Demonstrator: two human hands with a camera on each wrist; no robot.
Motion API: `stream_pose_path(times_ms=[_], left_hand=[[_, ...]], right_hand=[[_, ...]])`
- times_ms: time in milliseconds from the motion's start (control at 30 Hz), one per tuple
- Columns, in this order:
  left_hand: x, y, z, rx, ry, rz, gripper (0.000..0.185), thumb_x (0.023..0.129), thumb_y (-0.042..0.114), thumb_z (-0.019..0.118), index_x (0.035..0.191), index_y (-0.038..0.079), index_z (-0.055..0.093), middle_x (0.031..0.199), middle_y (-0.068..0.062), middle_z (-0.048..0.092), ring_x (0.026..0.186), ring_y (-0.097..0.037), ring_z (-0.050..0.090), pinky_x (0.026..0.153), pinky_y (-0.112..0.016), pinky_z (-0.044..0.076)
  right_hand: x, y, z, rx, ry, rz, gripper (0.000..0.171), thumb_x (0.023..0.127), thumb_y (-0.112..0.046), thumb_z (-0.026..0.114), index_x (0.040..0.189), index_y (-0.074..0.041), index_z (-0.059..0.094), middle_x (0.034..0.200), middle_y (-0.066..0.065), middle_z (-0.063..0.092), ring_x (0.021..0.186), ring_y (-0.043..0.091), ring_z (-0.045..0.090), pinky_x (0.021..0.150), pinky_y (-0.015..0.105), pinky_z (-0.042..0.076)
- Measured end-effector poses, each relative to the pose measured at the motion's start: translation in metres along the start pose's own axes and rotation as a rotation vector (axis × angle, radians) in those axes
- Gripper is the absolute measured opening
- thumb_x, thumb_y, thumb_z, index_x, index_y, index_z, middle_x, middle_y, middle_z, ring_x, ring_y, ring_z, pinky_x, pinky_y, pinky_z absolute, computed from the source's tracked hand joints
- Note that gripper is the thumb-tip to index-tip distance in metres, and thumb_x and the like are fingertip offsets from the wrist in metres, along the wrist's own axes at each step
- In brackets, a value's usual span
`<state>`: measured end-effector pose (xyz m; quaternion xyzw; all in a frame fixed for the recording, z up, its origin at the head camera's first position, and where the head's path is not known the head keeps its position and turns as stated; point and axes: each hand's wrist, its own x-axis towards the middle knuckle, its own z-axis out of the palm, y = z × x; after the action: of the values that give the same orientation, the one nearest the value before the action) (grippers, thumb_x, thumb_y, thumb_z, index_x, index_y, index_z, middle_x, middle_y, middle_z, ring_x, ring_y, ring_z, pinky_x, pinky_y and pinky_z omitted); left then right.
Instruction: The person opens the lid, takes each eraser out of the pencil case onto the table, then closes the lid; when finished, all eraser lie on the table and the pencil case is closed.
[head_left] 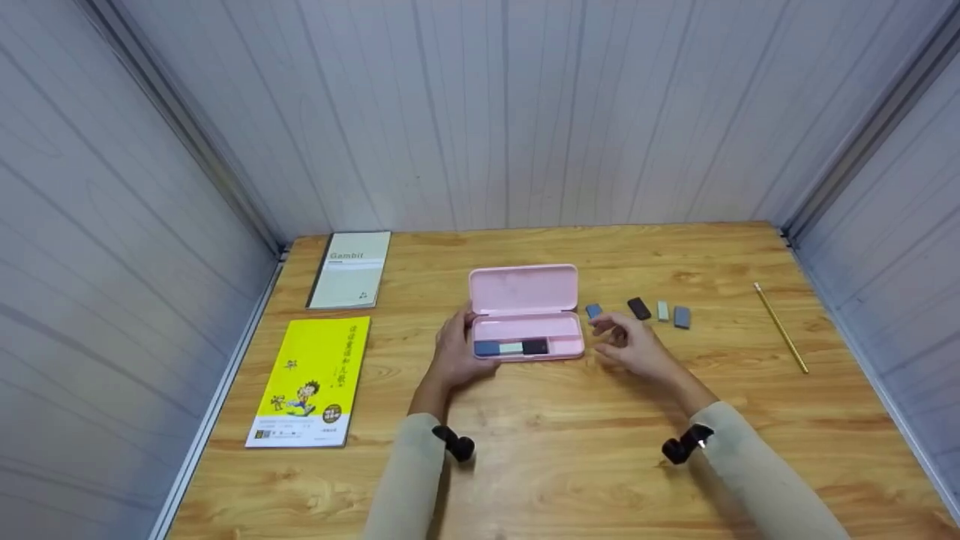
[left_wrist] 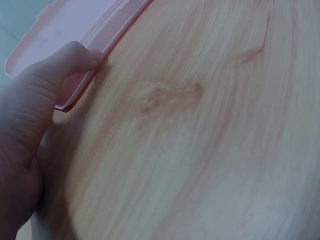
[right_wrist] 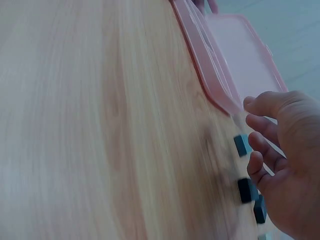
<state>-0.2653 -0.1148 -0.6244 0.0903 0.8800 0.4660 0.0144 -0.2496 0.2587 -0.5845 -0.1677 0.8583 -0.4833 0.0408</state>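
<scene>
A pink pencil case [head_left: 523,289] lies with its lid swung back. My left hand [head_left: 457,350] holds its left end, the thumb [left_wrist: 82,57] along the front edge in the left wrist view. Inside the front compartment sit a blue eraser [head_left: 487,348], a white eraser [head_left: 511,348] and a black eraser [head_left: 535,346] in a row. Just right of the case hovers my right hand [head_left: 634,349], fingers loosely bent with nothing between them. Its fingertips are close to a loose blue eraser [head_left: 593,310], which also shows beside the fingers [right_wrist: 270,152] in the right wrist view.
Farther right lie a black eraser [head_left: 639,308], a pale eraser [head_left: 662,311] and a grey-blue eraser [head_left: 682,317]. A gold pencil [head_left: 781,330] is near the right edge. On the left are a yellow book [head_left: 315,382] and a pale notebook [head_left: 349,274]. Panel walls [head_left: 495,112] enclose the wooden table [head_left: 555,465].
</scene>
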Motion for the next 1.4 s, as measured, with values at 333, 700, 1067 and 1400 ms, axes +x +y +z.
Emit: stream_pose_path(times_ms=[333,700,1067,1400], left_hand=[[0.0,-0.002,0.0,-0.017,0.008,0.021,0.13,0.07,0.029,0.101,0.176,0.006,0.03,0.158,-0.016,0.061,0.154,-0.037,0.049,0.138,-0.063,0.023],[0.0,-0.002,-0.001,-0.021,0.009,0.022,0.13,0.069,0.029,0.101,0.176,0.006,0.03,0.158,-0.017,0.061,0.154,-0.038,0.048,0.139,-0.062,0.022],[0.0,0.0,0.001,-0.026,0.009,0.027,0.13,0.069,0.027,0.102,0.175,0.007,0.031,0.159,-0.017,0.061,0.154,-0.038,0.049,0.14,-0.063,0.021],[-0.001,0.0,-0.001,-0.019,0.019,0.049,0.13,0.067,0.029,0.101,0.173,0.001,0.031,0.157,-0.021,0.061,0.152,-0.04,0.05,0.138,-0.064,0.024]], right_hand=[[0.016,-0.02,0.03,0.002,-0.092,-0.056,0.037,0.102,0.001,0.076,0.139,0.001,0.07,0.128,0.027,0.079,0.106,0.032,0.069,0.093,0.027,0.053],[0.026,-0.037,0.048,0.014,-0.165,-0.063,0.035,0.106,-0.001,0.073,0.141,-0.001,0.069,0.134,0.024,0.077,0.112,0.032,0.07,0.094,0.025,0.055],[0.028,-0.037,0.054,-0.013,-0.202,-0.042,0.038,0.105,-0.001,0.072,0.143,-0.004,0.07,0.132,0.021,0.077,0.108,0.023,0.065,0.092,0.025,0.053],[0.033,-0.038,0.055,-0.048,-0.237,-0.071,0.039,0.102,-0.004,0.077,0.14,-0.005,0.072,0.13,0.021,0.077,0.103,0.02,0.065,0.088,0.022,0.051]])
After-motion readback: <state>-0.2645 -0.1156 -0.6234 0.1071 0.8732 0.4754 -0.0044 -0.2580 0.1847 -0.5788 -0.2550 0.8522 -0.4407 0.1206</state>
